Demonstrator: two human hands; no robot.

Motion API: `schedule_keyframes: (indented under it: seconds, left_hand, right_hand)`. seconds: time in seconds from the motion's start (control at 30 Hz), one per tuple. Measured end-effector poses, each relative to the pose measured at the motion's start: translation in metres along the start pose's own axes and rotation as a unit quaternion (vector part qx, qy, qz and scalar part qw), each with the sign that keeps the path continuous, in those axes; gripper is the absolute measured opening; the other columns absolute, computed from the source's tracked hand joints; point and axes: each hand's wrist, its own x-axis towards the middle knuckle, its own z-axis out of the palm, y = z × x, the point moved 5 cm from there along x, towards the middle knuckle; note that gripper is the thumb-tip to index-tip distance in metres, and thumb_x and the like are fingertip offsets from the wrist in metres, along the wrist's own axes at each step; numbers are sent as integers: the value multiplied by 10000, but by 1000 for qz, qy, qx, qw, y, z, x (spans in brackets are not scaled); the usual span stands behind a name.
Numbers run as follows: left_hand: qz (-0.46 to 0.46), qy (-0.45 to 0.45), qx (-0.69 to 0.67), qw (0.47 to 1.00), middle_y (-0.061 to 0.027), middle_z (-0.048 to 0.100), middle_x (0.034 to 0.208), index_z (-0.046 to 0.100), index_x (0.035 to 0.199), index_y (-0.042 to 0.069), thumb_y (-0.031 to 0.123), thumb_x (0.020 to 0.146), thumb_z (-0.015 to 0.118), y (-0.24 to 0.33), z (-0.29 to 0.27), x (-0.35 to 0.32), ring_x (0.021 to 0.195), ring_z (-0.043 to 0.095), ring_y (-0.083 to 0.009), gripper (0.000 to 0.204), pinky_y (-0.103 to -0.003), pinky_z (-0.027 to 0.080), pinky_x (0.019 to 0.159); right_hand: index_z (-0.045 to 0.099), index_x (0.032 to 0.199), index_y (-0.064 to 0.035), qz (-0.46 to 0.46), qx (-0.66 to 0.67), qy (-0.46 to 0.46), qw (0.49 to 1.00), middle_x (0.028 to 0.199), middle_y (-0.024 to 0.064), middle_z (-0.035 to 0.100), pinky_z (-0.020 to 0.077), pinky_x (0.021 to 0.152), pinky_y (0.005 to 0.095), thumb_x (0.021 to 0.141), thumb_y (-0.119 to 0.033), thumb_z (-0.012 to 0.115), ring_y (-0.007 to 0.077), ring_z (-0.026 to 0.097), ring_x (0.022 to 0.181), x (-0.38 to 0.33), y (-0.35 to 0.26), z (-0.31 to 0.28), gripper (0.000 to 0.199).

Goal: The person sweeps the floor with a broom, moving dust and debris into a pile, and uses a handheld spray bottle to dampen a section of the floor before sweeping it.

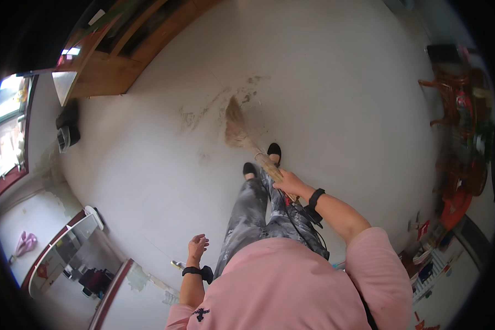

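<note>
Broom (242, 132) gripped at handle by right hand (290, 183), long axis running forward-left to dirt patch (214, 107) on floor (341, 99); left hand (197, 246) empty, fingers loosely spread, well apart

Pink short-sleeve top (283, 286), grey patterned trousers (253, 214), black shoes (273, 149), black bands on both wrists (315, 197)

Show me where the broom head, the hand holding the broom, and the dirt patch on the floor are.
broom head (235, 127), head view, on the middle of the tan bristles.
right hand (290, 183), head view, on the back of the hand gripping the handle.
dirt patch (195, 115), head view, on the brownish smear left of the bristles.
</note>
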Motion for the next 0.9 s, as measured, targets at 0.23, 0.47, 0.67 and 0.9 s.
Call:
schedule_keyframes:
  seconds: [0.23, 0.47, 0.67, 0.9]
  left_hand:
    - [10, 31, -96, 995, -100, 684, 974, 569, 1213, 28, 196, 917, 540, -8, 40, 3, 828, 661, -185, 342, -317, 524, 678]
    - [-44, 117, -101, 987, -102, 681, 936, 558, 1198, 12, 190, 895, 540, -14, 73, -28, 784, 657, -177, 352, -307, 519, 635]
    - [-87, 140, -55, 985, -106, 690, 888, 595, 1160, 11, 187, 883, 535, 42, 157, -69, 739, 671, -182, 333, -287, 512, 568]
    - [-65, 131, -66, 987, -107, 696, 890, 611, 1139, 12, 181, 877, 537, 195, 285, -85, 756, 675, -172, 320, -289, 522, 591]
  right_hand:
    - [661, 931, -22, -92, -320, -100, 938, 850, 225, 671, 516, 743, 461, 736, -183, 610, 379, 657, 853, 112, -27, -30, 258]
    - [662, 1049, -125, -64, -495, -103, 861, 1045, 127, 675, 514, 806, 465, 868, -241, 518, 307, 638, 983, 207, -34, -192, 259]
    - [629, 1107, -175, -66, -536, -84, 838, 1040, 92, 679, 510, 814, 439, 866, -170, 496, 302, 636, 984, 238, -36, -368, 275]
    - [625, 1108, -196, -100, -579, -25, 809, 1019, 80, 681, 512, 807, 431, 858, -106, 505, 296, 640, 967, 291, -70, -549, 291]
